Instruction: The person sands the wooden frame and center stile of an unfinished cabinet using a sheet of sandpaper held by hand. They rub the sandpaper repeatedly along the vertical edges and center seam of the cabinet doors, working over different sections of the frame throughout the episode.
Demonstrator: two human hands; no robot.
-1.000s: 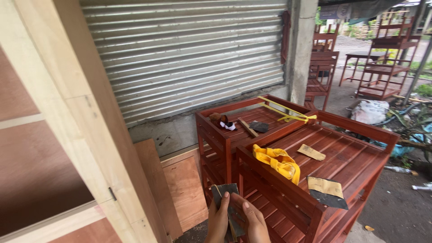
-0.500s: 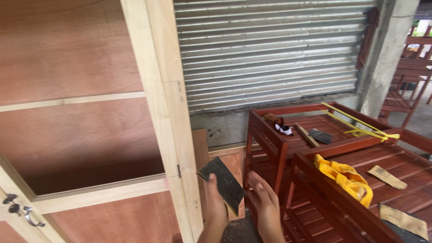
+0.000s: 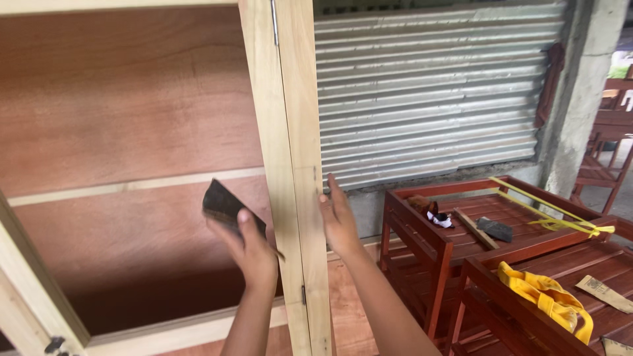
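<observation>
My left hand [image 3: 252, 245] grips a dark, folded sheet of sandpaper [image 3: 223, 205] and holds it up in front of the reddish plywood back [image 3: 132, 118] of a wooden cabinet. The pale wooden upright [image 3: 290, 171] of the cabinet frame stands just to the right of it. My right hand [image 3: 337, 216] rests flat against the right side of that upright, fingers pointing up, with nothing in it.
A corrugated metal shutter [image 3: 435, 86] fills the wall behind. Red-brown slatted wooden racks [image 3: 422, 224] stand at the right, carrying a yellow cloth [image 3: 547, 296], a yellow strap [image 3: 547, 211], a dark block [image 3: 494, 229] and loose sandpaper pieces [image 3: 603, 292]. A concrete pillar [image 3: 580, 99] rises at far right.
The view has swung left from the red racks to the cabinet. Both hands have risen; the left has lifted the sandpaper to the cabinet, and the right has let go and reached the upright.
</observation>
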